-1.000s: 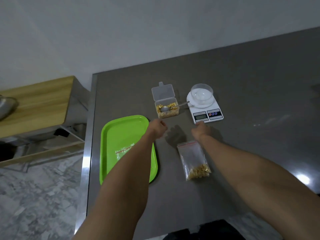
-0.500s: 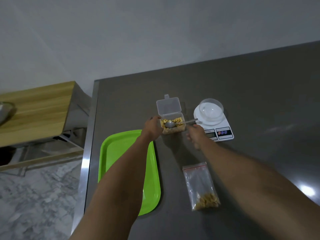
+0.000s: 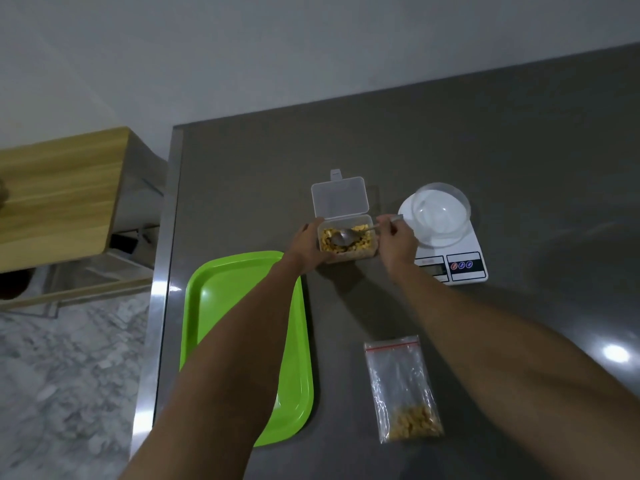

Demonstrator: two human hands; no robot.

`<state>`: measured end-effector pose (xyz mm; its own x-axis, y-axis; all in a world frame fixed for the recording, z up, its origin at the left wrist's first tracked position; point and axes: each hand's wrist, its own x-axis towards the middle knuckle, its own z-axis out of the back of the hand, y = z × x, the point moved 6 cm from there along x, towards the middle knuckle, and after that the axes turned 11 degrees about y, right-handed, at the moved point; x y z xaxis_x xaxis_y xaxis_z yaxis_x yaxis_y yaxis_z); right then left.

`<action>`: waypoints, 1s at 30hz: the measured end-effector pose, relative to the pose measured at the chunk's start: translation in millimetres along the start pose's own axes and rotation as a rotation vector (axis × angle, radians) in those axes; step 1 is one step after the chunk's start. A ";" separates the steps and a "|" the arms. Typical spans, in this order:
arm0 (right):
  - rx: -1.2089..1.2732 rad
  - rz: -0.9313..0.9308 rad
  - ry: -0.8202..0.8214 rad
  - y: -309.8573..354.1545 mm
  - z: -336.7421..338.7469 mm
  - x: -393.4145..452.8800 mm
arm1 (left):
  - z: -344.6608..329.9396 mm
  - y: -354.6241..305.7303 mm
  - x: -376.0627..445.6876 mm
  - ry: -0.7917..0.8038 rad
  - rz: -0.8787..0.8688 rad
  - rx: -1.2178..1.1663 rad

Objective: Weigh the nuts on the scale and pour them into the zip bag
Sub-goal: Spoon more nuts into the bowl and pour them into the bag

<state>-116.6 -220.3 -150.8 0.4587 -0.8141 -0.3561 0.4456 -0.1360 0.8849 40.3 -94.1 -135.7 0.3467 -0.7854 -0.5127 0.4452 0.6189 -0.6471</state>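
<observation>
One zip bag [image 3: 403, 389] already lies flat on the table [image 3: 519, 140], close to the person, with a small heap of nuts at its bottom end. Its red strip end points toward the scale [image 3: 450, 258]. I cannot tell if the strip is pressed shut. So it looks like one lot of nuts is weighed and bagged.

Most of the nuts [image 3: 360, 242] sit in the clear box [image 3: 346, 242], whose lid is flipped open behind it. The box stands between the green tray [image 3: 242, 289] and the scale. The left hand [image 3: 306, 245] holds the left side of the box, with its fingers curled round the wall. The right hand [image 3: 398, 237] pinches the handle of a metal spoon [image 3: 343, 237], and the round end of the spoon lies down in the nuts.

The clear bowl [image 3: 440, 213] sits on top of the scale, just to the right of the box. It looks empty. The little screen on the scale is too blurry to read.

I think a new round of weighing is just starting. What is left: scoop nuts from the box into the bowl, look at the number, then tip the bowl into a zip bag. The left arm covers much of the tray, so I cannot tell if another bag waits there. The spoon has only a short way to go to the bowl, but a heaped spoon could drop nuts onto the table.
</observation>
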 end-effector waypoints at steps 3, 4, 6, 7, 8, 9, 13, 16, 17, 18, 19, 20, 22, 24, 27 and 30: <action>-0.128 0.204 -0.030 21.7 9.8 -6.0 | 0.7 1.6 1.8 -0.020 0.035 0.028; -0.150 0.245 -0.032 22.7 12.0 -5.8 | 0.5 2.3 2.8 -0.026 0.046 0.038; -0.199 0.291 -0.019 19.3 14.3 -6.6 | 0.5 2.6 3.7 -0.038 0.074 0.057; -0.213 0.295 -0.017 15.6 14.5 -8.4 | 0.2 2.3 3.4 -0.042 0.083 0.062; -0.205 0.285 -0.024 11.4 14.4 -11.1 | -0.9 2.7 3.7 -0.044 0.088 0.065; -0.187 0.263 -0.033 7.1 14.3 -12.7 | -1.7 2.8 4.2 -0.047 0.091 0.069; -0.136 0.149 -0.007 -6.0 3.8 -14.7 | -3.2 -0.2 2.2 -0.073 0.089 0.058; -0.052 -0.007 -0.043 -17.4 2.1 -11.3 | -5.5 0.0 0.2 -0.091 0.107 0.017; -0.030 -0.051 -0.064 -21.3 2.8 -10.5 | -6.1 0.8 0.6 -0.095 0.114 0.015; -0.006 -0.081 -0.085 -23.8 3.8 -10.4 | -6.8 2.1 1.8 -0.101 0.122 0.008; 0.023 -0.100 -0.103 -26.3 5.1 -9.9 | -7.5 4.7 3.3 -0.100 0.140 0.005; 0.053 -0.113 -0.120 -28.2 6.6 -9.1 | -7.9 6.2 4.6 -0.098 0.157 0.003; 0.091 -0.127 -0.151 -29.7 9.3 -8.4 | -8.1 6.4 5.7 -0.095 0.178 -0.001; 0.112 -0.122 -0.179 -29.7 11.5 -7.6 | -7.1 5.6 5.6 -0.104 0.180 -0.012; 0.142 -0.109 -0.214 -29.3 14.2 -7.8 | -7.6 7.3 6.0 -0.106 0.186 -0.018; 0.195 -0.133 -0.232 -31.0 15.2 -10.1 | -7.2 6.9 5.8 -0.115 0.184 -0.010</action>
<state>-146.7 -216.5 -170.1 0.2091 -0.8859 -0.4141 0.3240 -0.3368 0.8841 39.4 -94.3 -147.2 0.5132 -0.6545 -0.5552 0.3579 0.7512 -0.5546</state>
